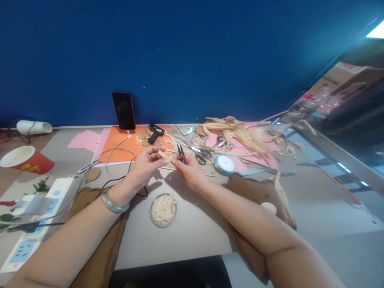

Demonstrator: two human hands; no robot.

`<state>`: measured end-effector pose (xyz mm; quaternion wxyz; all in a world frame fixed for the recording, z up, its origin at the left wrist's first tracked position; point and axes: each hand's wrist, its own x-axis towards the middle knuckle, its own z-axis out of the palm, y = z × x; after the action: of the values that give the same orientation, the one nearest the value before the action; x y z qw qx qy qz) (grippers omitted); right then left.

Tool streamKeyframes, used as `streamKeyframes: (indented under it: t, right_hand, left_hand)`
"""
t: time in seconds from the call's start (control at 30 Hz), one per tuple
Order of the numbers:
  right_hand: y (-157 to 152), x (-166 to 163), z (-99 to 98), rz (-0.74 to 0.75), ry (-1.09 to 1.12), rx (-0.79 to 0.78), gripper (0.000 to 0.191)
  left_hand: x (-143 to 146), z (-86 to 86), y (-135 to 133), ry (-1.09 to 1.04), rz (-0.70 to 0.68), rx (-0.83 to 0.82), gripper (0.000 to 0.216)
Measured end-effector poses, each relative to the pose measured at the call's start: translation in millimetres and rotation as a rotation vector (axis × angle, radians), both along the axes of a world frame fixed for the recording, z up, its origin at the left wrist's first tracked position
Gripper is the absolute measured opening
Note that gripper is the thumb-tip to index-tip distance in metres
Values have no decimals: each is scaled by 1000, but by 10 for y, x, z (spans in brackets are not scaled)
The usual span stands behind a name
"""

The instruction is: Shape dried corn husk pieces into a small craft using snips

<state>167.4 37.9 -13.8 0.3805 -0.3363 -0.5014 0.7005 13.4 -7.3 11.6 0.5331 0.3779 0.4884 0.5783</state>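
My left hand [146, 167] is closed in a pinch on a small pale strip of dried husk [163, 155]. Closed around small dark thread snips [181, 154], my right hand [192, 173] has its thumb and finger at the other end of the strip. The snips' blades point up and away from me, apart from the strip. Below both hands stands a round clear dish [151, 218] filled with cut pale husk pieces [164, 207].
Behind the hands lie a black glue gun [156, 134], scissors [202, 157], a ribbon roll [224, 164] and dried husks [237, 130]. A phone [124, 111] leans on the blue wall. At left are a power strip [24, 250], cables and a red paper cup [33, 161].
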Motion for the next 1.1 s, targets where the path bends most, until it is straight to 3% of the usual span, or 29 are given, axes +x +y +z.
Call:
streamKeyframes:
  t: [0.2, 0.4, 0.57, 0.77, 1.1]
  right_hand:
    - [3, -13, -9, -24, 63, -42, 34]
    - [-26, -18, 7, -4, 26, -15, 35]
    - [-29, -11, -26, -9, -77, 99, 37]
    - [-35, -17, -109, 58, -144, 162, 57]
    - [-60, -18, -95, 83, -215, 251, 56]
  left_hand:
    - [3, -16, 11, -16, -31, -55, 27]
    - [-1, -35, 4, 68, 28, 38, 19]
    - [2, -6, 6, 33, 74, 27, 21]
    - [-13, 23, 7, -33, 116, -14, 26]
    - [11, 28, -6, -19, 93, -53, 28]
